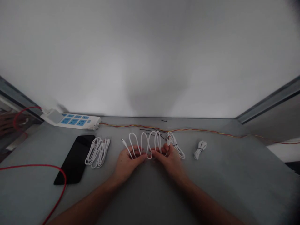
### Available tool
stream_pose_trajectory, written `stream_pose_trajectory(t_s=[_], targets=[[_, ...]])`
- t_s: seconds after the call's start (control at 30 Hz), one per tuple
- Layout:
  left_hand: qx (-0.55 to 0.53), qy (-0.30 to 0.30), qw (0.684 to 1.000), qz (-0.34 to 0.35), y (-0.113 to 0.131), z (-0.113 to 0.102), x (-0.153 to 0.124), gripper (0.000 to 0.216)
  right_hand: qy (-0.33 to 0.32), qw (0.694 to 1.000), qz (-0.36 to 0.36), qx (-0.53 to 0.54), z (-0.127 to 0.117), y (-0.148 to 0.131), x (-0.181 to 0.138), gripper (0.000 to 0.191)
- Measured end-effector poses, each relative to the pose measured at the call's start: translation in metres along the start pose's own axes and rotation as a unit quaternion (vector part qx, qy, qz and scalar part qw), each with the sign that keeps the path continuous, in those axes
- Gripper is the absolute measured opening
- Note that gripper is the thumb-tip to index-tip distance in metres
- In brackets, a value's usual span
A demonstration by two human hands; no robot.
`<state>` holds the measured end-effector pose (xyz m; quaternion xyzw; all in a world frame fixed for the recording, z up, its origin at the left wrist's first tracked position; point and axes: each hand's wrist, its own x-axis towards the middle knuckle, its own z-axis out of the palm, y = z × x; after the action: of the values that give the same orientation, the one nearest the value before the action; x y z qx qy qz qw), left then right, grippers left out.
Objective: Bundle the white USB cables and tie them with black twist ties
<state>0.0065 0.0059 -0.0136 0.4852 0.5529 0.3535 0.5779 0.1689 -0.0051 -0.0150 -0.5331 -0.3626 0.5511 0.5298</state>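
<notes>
A white charging cable [143, 142] stands in wavy loops between my two hands, above the grey table. My left hand [127, 161] pinches its left loops between thumb and fingers, and a plug end sticks up beside them. On the other side, my right hand [169, 159] grips the right loops, with the other connector near its fingertips. Just behind the right hand lies a tied white cable [179, 149]. Left of my left hand rests a looser coiled white cable [97, 152].
A black phone [74, 159] lies at left, crossed by a red cable [63, 175]. Behind it is a white power strip [77, 121] with blue sockets. Twisted wires [201, 129] run along the back. Thin black ties [147, 130] and a small white cable bundle [200, 149] also lie there.
</notes>
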Motion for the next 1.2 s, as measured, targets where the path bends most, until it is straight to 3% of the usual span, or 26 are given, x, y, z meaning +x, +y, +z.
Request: stream_pose_trajectory(t_s=[1.2], targets=[[0.003, -0.002, 1.0, 0.006, -0.0009, -0.0005, -0.0008, 0.026, -0.008, 1.0, 0.006, 0.009, -0.001, 0.0011, 0.0013, 0.051]])
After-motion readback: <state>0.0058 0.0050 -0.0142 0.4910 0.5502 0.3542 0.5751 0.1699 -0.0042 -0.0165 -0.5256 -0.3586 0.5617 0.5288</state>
